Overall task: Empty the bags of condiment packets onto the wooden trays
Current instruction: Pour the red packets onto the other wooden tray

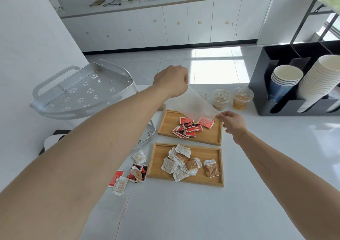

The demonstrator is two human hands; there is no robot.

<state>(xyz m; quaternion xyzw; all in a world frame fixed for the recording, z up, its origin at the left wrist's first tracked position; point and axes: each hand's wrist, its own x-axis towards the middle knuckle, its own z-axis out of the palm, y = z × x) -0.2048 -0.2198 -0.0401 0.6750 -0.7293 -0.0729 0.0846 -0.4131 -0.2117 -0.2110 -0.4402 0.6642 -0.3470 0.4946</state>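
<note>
My left hand [170, 80] grips the bag [197, 103] high, right hand [230, 121] pinching its mouth low over the far tray [206, 136].

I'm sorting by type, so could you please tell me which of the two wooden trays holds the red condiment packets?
The farther rectangular wooden tray, under the clear plastic bag, holds red packets. The nearer wooden tray holds white and brown ones.

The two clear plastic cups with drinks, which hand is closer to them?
The right hand. It pinches the clear plastic bag's lower end just in front of the two clear plastic cups. The left hand holds the bag's top, raised, farther to their left.
</note>
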